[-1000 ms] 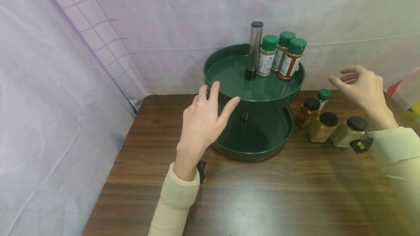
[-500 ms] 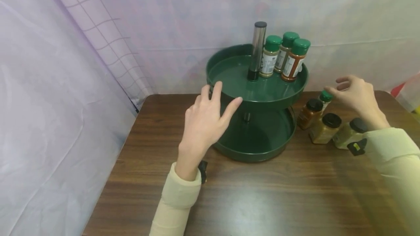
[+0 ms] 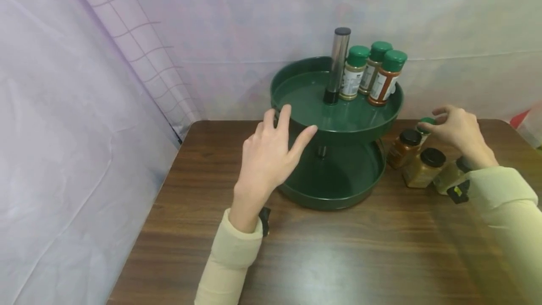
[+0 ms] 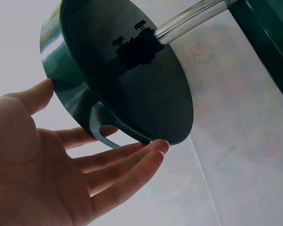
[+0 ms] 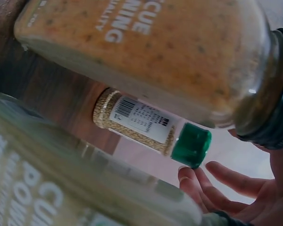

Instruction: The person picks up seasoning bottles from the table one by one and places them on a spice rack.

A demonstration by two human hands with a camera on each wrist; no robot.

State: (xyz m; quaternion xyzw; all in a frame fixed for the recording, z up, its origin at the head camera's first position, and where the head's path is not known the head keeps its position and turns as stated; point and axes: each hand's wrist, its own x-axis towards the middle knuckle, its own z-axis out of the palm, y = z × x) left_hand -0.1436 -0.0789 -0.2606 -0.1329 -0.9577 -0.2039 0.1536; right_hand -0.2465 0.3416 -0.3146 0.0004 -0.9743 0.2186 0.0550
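In the head view, my left hand (image 3: 267, 154) is at the left front of the upper tray (image 3: 300, 98) of a green two-tier turntable. The left wrist view shows its thumb on the tray's outer wall (image 4: 68, 75) and long, loosely spread fingers along the rim by a small side handle (image 4: 98, 123). On the right, my right hand (image 3: 459, 131) reaches over a green-capped spice bottle (image 5: 144, 123) standing on the table. Its fingertips are right at the green cap (image 5: 192, 145), with thumb and fingers apart. Black-lidded jars partly hide this hand in the right wrist view.
Three green-capped spice bottles (image 3: 383, 79) stand on the upper tray beside the metal post (image 3: 338, 67). Below is the lower tray (image 3: 330, 203). Black-lidded jars, one orange-brown (image 3: 398, 152) and one yellowish (image 3: 419, 173), stand between turntable and right forearm on the wooden table (image 3: 338, 258).
My right hand has moved down and slightly left, onto the green cap of the bottle behind the jars. The left hand keeps its place at the tray rim; the view has shifted slightly.
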